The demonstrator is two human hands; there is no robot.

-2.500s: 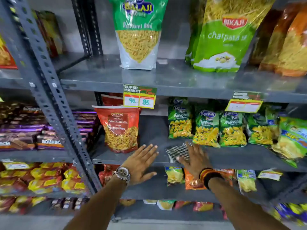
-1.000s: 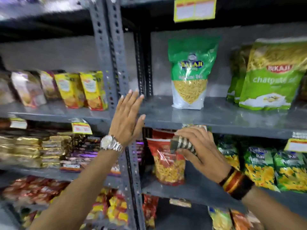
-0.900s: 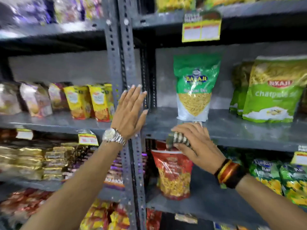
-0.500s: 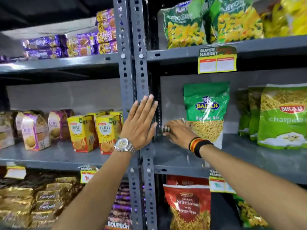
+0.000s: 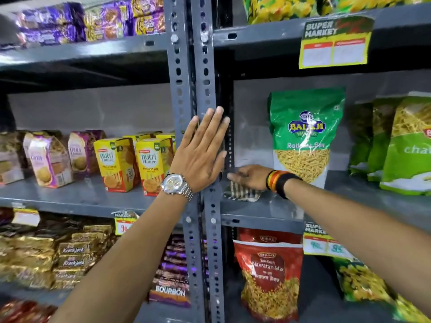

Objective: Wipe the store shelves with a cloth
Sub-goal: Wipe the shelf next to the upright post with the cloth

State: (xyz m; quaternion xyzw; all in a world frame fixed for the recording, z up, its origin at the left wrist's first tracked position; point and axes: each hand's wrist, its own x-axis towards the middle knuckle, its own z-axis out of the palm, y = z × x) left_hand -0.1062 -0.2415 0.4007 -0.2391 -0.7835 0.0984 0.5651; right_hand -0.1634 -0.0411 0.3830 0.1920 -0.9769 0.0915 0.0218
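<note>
The cloth is a small, crumpled piece with dark and pale stripes or checks, lying on the grey metal shelf just right of the slotted upright post and left of a green bag. The right hand rests palm down on the cloth's far edge, fingers stretched flat toward the post, pressing rather than pinching. The left hand is open and spread, fingers close together, laid flat against the post, with a silver watch on the wrist. Half a second ago the right hand held the cloth bunched near the post; now the cloth lies flatter on the shelf under the hand, and the view has tilted so the shelves sit lower. The green bag reads "Balaji" and "Ratlami Sev". Yellow boxes read "nutri choice Digestive". A red bag below reads "Navratan Mix", a purple pack "Bourbon", and a yellow tag "Super Market".
</note>
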